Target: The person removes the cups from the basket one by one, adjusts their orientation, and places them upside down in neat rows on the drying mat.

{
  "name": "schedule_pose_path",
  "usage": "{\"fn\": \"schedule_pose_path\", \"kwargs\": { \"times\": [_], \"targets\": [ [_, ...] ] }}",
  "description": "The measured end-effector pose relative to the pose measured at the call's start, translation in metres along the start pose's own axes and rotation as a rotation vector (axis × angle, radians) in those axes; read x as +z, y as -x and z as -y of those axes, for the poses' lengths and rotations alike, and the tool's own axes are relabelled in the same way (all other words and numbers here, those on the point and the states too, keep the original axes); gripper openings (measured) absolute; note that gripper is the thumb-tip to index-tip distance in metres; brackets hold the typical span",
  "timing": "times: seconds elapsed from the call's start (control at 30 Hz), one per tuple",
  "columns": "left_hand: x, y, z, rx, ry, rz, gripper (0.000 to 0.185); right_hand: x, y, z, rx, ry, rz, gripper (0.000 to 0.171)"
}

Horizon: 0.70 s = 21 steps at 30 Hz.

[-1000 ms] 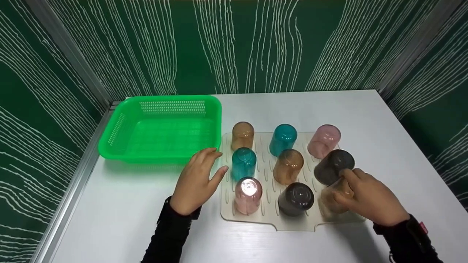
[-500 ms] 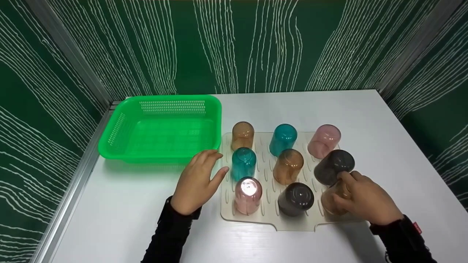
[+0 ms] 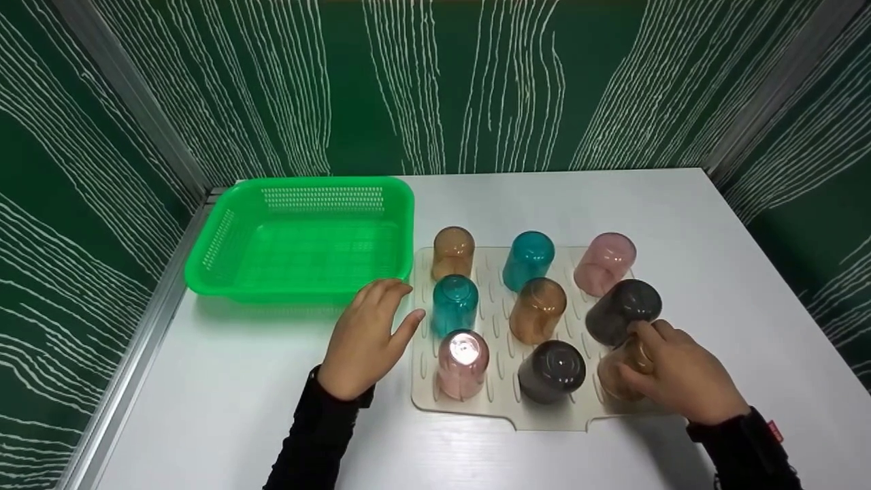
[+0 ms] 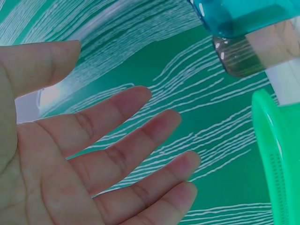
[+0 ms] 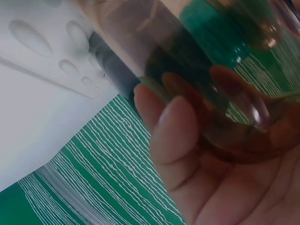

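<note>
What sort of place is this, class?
Probably a staged tabletop booth, not a real kitchen: green patterned walls enclose a white table holding only upturned cups on a mat and a green basket.

**Amber cup in my right hand**

My right hand [image 5: 225, 187] fills the lower right of the frame, fingers [image 5: 176, 126] curled round a see-through amber cup [image 5: 187, 61]. The cream dimpled mat [image 5: 42, 42] lies upper left, on the white table [image 5: 42, 126].
</note>
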<state>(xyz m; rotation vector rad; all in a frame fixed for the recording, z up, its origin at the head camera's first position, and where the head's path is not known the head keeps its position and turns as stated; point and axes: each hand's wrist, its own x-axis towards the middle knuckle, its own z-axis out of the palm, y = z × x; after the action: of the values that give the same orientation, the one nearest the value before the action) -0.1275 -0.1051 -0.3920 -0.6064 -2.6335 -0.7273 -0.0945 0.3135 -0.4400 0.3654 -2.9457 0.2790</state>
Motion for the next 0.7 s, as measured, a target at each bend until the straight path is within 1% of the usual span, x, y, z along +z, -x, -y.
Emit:
{"fn": "schedule_pose_path", "kwargs": {
  "times": [0.1,0.33,0.47,0.53,0.6,0.7],
  "targets": [
    [0.001,0.0,0.001,0.0,-0.01,-0.002,0.038,0.0,0.001,0.0,0.0,0.027,-0.014,0.057],
    [-0.001,0.0,0.0,-0.026,-0.036,-0.009,0.04,0.001,0.002,0.001,-0.018,0.065,-0.099,0.056],
    [-0.001,0.001,0.0,-0.027,-0.057,-0.024,0.04,-0.003,0.002,0.001,-0.017,0.073,-0.074,0.06],
    [-0.001,0.001,0.0,-0.021,-0.069,-0.038,0.04,-0.005,0.001,0.001,-0.021,0.076,-0.086,0.061],
    [-0.002,0.002,0.0,-0.015,-0.087,-0.055,0.04,-0.008,0.001,0.002,-0.033,0.077,-0.136,0.061],
    [-0.002,0.003,0.0,-0.01,-0.123,-0.091,0.041,-0.016,-0.003,0.001,-0.052,0.059,-0.247,0.059]
  ]
}}
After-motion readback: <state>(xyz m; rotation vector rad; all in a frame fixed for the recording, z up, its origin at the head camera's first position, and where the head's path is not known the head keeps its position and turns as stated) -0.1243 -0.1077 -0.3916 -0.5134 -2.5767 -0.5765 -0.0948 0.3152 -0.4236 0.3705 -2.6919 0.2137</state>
